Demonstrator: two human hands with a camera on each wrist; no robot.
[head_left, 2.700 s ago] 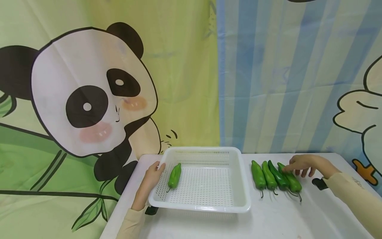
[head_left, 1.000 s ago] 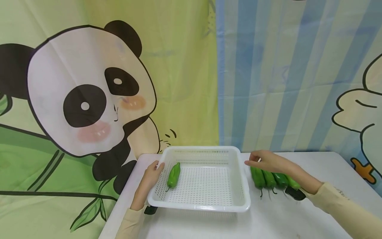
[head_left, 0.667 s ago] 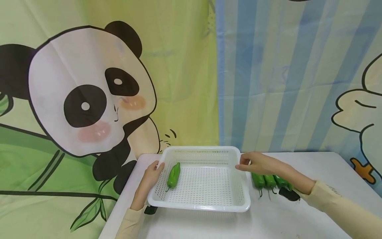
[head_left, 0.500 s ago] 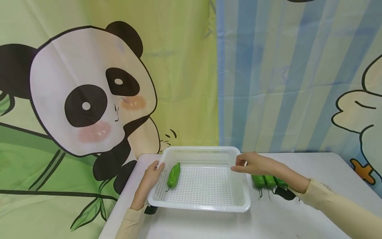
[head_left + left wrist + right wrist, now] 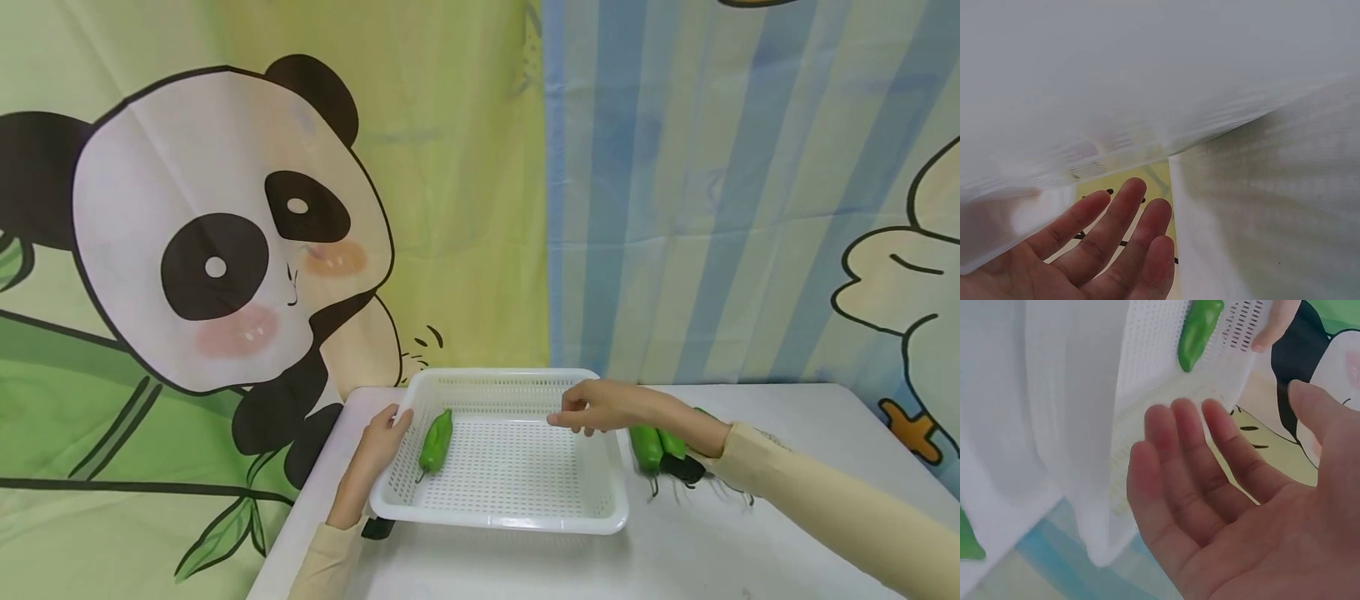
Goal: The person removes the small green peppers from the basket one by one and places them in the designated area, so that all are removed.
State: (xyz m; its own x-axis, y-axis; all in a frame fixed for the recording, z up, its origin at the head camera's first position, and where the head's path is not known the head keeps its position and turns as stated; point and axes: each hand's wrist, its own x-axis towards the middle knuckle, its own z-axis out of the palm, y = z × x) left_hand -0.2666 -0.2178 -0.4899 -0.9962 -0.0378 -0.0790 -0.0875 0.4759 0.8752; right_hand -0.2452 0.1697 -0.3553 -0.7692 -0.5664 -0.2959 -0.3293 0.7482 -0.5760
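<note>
A white perforated plastic basket (image 5: pixel 498 522) stands on the table with one green pepper (image 5: pixel 437 443) lying along its left side. My left hand (image 5: pixel 381 442) holds the basket's left rim, thumb over the edge. In the left wrist view its fingers (image 5: pixel 1116 225) extend along the outside of the wall. Over the right part of the basket hovers my right hand (image 5: pixel 592 407); the right wrist view shows its loosely bent fingers (image 5: pixel 1191 456) with nothing in them. Right of the basket lie several more green peppers (image 5: pixel 647 448), partly hidden by my right forearm.
The white table (image 5: pixel 795 417) runs back to a patterned curtain (image 5: pixel 480 208) with a printed panda. A black wrist-worn device (image 5: pixel 681 469) sits under the right wrist, above the pepper stems. Another dark device (image 5: pixel 377 527) shows by the left wrist at the basket's front corner.
My right hand has moved left from the rightmost pepper, past the row, to above the basket, carrying nothing. My left hand, the basket and the pepper inside have stayed in place.
</note>
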